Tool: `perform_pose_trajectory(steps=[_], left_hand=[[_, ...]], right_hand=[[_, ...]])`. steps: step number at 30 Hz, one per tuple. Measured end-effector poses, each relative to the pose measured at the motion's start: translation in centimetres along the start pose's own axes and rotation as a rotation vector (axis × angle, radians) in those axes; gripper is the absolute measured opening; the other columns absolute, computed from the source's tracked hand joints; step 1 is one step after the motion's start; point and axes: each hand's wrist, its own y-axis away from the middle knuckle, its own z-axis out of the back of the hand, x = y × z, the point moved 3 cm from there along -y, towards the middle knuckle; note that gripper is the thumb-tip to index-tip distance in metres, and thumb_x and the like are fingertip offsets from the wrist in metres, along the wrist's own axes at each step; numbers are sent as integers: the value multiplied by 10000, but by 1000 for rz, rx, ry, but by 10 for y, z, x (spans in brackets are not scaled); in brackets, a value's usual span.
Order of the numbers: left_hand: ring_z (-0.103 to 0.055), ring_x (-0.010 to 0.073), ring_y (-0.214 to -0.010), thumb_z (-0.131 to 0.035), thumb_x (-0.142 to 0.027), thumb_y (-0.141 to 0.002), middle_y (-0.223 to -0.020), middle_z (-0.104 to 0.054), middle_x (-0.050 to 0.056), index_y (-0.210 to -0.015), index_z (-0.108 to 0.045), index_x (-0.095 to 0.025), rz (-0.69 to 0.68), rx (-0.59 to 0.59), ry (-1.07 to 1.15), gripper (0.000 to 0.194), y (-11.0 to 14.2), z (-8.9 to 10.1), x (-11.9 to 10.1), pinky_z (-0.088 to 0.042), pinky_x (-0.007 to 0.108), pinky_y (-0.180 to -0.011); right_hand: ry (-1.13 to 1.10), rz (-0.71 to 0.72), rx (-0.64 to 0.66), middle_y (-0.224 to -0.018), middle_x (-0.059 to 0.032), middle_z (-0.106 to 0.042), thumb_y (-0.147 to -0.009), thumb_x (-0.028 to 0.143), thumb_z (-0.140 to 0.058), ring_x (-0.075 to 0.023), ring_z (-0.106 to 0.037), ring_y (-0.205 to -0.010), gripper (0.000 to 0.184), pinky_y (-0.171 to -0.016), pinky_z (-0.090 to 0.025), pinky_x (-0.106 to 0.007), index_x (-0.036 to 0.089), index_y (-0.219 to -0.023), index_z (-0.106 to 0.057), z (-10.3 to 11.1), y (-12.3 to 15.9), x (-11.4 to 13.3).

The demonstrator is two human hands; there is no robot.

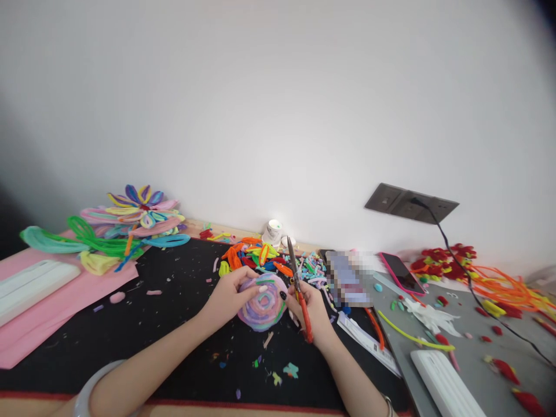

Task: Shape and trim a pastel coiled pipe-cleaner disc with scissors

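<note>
My left hand (230, 295) grips a round spiral disc of pastel pink, purple and green pipe cleaners (263, 304) just above the black mat (165, 324). My right hand (310, 310) is closed round the red handles of a pair of scissors (299, 289). The scissor blades point up and away, right beside the disc's right edge. A fingertip of that hand touches the disc's rim.
A heap of cut pipe-cleaner bits (260, 258) lies behind the disc. At far left is a pipe-cleaner flower (130, 223) on pink paper (39, 313). To the right lie two phones (402, 272), a yellow pipe cleaner (412, 337), red pieces (443, 258) and a black cable (478, 295).
</note>
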Motion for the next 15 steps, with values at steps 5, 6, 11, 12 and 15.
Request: perform_pose_trajectory(steps=[5, 6, 11, 12, 15], left_hand=[[-686, 212, -821, -712, -397, -741, -860, -731, 34, -1075, -587, -182, 98, 84, 325, 416, -1, -4, 0, -533, 305, -729], [-686, 221, -874, -717, -400, -740, -929, -736, 52, -1095, -594, -180, 133, 108, 369, 436, -1, -5, -1, -536, 310, -752], [-677, 247, -973, -743, -386, -731, -1076, -722, 93, -1119, -638, -156, 272, 264, 518, 462, 4, -10, -4, -547, 356, -836], [-677, 248, -974, -747, -381, -730, -1078, -721, 98, -1112, -642, -148, 274, 259, 530, 459, 4, -10, -3, -546, 364, -849], [-686, 249, -939, -717, -408, -755, -1047, -727, 99, -1092, -644, -145, 245, 157, 505, 433, 1, -6, 3, -556, 382, -829]], right_hand=[[-57, 21, -64, -416, 99, -392, -700, 392, -733, -77, -326, -318, 315, -327, -272, -195, 215, -719, -473, 3, 0, 4], [-75, 25, -82, -420, 96, -397, -698, 414, -738, -78, -329, -321, 332, -330, -278, -198, 214, -718, -474, 4, 0, 6], [-142, 91, -82, -425, 80, -435, -771, 504, -675, -79, -332, -322, 353, -348, -286, -208, 214, -748, -475, 4, 0, 15], [-142, 102, -71, -436, 71, -461, -783, 512, -661, -78, -331, -322, 354, -352, -289, -211, 211, -751, -477, 3, 0, 15], [-131, 111, -67, -526, 28, -557, -779, 522, -660, -70, -337, -335, 364, -359, -297, -217, 199, -776, -493, 4, -2, 12]])
